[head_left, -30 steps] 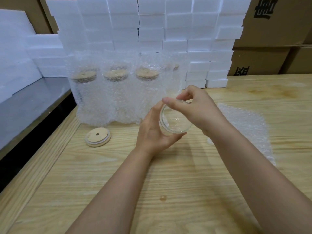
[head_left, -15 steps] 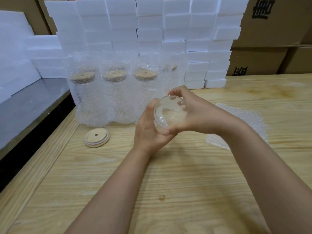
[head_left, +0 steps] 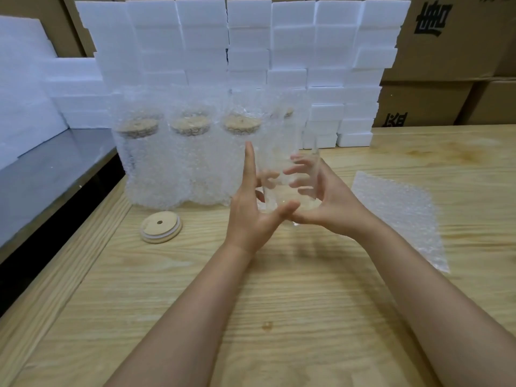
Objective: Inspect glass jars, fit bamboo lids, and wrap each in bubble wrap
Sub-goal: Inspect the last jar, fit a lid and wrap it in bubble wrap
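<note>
A clear glass jar (head_left: 290, 174) stands roughly upright above the wooden table (head_left: 279, 303), held between both hands. My left hand (head_left: 251, 216) cups its left side with the index finger pointing up. My right hand (head_left: 326, 199) wraps the right side, its fingers showing through the glass. A loose bamboo lid (head_left: 161, 227) with a centre hole lies on the table to the left. A flat sheet of bubble wrap (head_left: 399, 213) lies to the right. Several wrapped jars (head_left: 178, 163) with bamboo lids stand in a row behind.
White foam blocks (head_left: 251, 51) are stacked in a wall at the back. Cardboard boxes (head_left: 452, 46) stand behind at the right. A grey metal surface (head_left: 50, 169) runs along the table's left edge, lower than the wood.
The jar has been turned from lying with its mouth toward me to standing upright. Both hands have shifted their hold to its sides.
</note>
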The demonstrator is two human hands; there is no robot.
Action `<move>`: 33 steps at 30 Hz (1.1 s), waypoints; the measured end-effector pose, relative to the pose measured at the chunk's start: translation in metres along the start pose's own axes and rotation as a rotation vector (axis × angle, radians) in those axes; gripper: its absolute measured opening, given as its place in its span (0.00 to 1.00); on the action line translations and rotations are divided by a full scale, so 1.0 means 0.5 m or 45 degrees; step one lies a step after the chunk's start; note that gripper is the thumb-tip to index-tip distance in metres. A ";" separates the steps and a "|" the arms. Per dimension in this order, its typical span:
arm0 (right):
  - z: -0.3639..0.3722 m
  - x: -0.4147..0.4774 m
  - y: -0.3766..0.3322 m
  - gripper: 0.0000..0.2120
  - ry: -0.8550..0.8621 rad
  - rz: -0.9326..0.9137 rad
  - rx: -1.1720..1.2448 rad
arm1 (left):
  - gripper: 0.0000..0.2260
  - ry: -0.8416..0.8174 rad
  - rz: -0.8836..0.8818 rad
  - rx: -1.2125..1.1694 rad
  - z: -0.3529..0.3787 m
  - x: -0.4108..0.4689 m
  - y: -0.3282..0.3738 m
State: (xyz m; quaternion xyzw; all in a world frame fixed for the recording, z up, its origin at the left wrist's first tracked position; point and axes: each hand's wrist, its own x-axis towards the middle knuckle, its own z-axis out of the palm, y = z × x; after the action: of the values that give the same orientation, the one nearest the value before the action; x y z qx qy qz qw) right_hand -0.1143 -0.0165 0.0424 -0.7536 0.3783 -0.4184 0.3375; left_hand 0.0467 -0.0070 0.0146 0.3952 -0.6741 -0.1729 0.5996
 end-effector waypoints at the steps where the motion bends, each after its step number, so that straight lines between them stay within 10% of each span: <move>1: 0.000 -0.002 0.004 0.39 0.046 0.021 0.095 | 0.50 -0.033 0.014 -0.018 0.002 -0.002 0.000; 11: 0.029 0.008 0.032 0.36 0.199 0.448 1.209 | 0.38 -0.166 0.001 0.025 0.021 -0.016 0.009; 14: 0.040 0.009 0.049 0.50 0.221 0.518 1.364 | 0.35 -0.145 -0.004 0.027 0.027 -0.018 0.013; 17: 0.046 0.011 0.052 0.50 0.175 0.493 1.381 | 0.35 -0.089 -0.027 0.011 0.039 -0.020 0.017; 21: 0.047 0.008 0.059 0.25 0.043 0.396 1.390 | 0.35 -0.042 -0.116 -0.038 0.051 -0.022 0.020; 33: 0.052 0.005 0.057 0.43 0.017 0.562 1.644 | 0.12 0.106 -0.235 -0.115 0.065 -0.011 0.023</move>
State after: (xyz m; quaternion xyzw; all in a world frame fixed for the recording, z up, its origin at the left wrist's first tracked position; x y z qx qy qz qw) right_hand -0.0987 -0.0274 0.0090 -0.3038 0.1998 -0.4862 0.7947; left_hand 0.0119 -0.0037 0.0118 0.4349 -0.6009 -0.2411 0.6259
